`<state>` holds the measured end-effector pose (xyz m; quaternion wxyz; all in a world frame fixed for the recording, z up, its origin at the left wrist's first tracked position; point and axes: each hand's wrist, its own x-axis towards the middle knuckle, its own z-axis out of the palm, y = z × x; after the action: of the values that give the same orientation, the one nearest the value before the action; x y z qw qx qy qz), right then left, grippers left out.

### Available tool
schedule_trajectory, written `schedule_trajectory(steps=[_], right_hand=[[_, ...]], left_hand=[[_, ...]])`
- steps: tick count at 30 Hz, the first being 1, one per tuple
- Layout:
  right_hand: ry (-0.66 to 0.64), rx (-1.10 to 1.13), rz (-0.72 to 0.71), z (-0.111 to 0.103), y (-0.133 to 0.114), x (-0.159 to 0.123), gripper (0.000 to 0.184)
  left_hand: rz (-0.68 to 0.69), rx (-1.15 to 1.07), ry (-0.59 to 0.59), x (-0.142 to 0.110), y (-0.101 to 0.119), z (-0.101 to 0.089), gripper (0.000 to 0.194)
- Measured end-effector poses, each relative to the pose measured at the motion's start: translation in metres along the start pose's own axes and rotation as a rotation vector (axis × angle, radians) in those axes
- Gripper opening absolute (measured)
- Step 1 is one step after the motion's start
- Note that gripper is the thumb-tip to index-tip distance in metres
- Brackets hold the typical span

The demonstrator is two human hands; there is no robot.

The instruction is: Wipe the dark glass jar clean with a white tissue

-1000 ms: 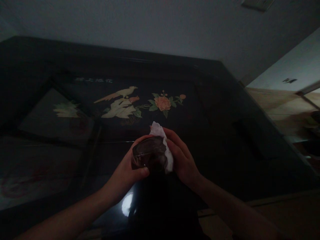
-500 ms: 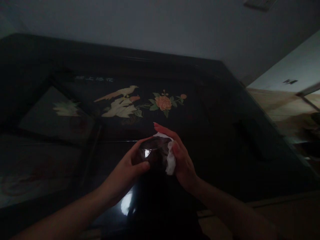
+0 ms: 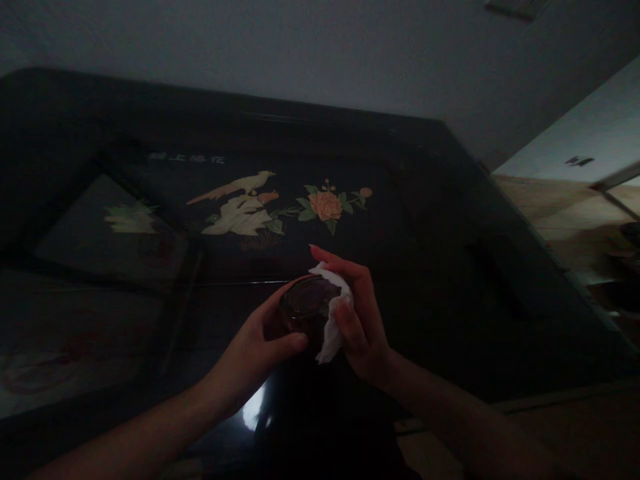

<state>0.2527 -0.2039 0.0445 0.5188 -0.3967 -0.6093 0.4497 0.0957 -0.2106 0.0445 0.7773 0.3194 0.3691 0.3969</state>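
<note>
Held up in front of me is a dark, rounded glass vessel (image 3: pixel 307 300) with a circular rim or base turned toward me; its exact kind is hard to make out in the dim light. My left hand (image 3: pixel 267 333) wraps round its left side, the thumb across the lower front. On the other side my right hand (image 3: pixel 365 317) presses a crumpled white tissue (image 3: pixel 333 330) against the vessel, fingers over the top edge and thumb on the tissue. Part of the tissue hangs below the thumb.
Behind the hands stands a glossy black panel (image 3: pixel 425 220) decorated with a pale bird (image 3: pixel 240 187) and a pink flower (image 3: pixel 326 203). A grey wall (image 3: pixel 300 47) rises beyond it. Several cluttered dark objects (image 3: pixel 625 267) lie at the far right.
The vessel has tilted so its round face shows more toward me, and the bright reflection on it is gone. The right thumb and tissue have shifted lower and slightly left.
</note>
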Motion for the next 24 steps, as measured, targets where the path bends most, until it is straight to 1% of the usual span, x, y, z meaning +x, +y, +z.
schedule_trajectory(steps=[4, 7, 10, 14, 16, 20, 22, 24], right_hand=[[0.019, -0.007, -0.004, -0.002, 0.0, 0.001, 0.036], [0.015, 0.024, 0.06, -0.004, -0.001, 0.005, 0.037], [0.013, 0.095, 0.124, -0.006, -0.002, 0.009, 0.038], [0.077, 0.133, 0.136, -0.007, 0.0, 0.015, 0.039], [0.093, 0.086, 0.116, -0.009, 0.001, 0.016, 0.038], [0.08, -0.076, 0.069, -0.012, 0.0, 0.017, 0.036], [0.053, -0.037, 0.087, -0.012, 0.0, 0.016, 0.035], [0.013, 0.093, 0.145, -0.011, 0.0, 0.014, 0.039]], left_hand=[[0.016, 0.011, -0.016, 0.0, -0.004, -0.005, 0.073], [0.001, 0.054, -0.019, 0.001, -0.004, -0.006, 0.073], [-0.025, 0.071, -0.008, 0.003, -0.003, -0.004, 0.065], [-0.06, 0.037, 0.009, 0.004, -0.005, -0.002, 0.061], [-0.059, 0.015, 0.039, 0.004, -0.007, -0.001, 0.061], [-0.02, -0.019, 0.089, 0.005, -0.007, -0.001, 0.063], [-0.005, -0.018, 0.11, 0.006, -0.005, -0.002, 0.065], [0.01, -0.011, 0.131, 0.007, -0.003, -0.003, 0.066]])
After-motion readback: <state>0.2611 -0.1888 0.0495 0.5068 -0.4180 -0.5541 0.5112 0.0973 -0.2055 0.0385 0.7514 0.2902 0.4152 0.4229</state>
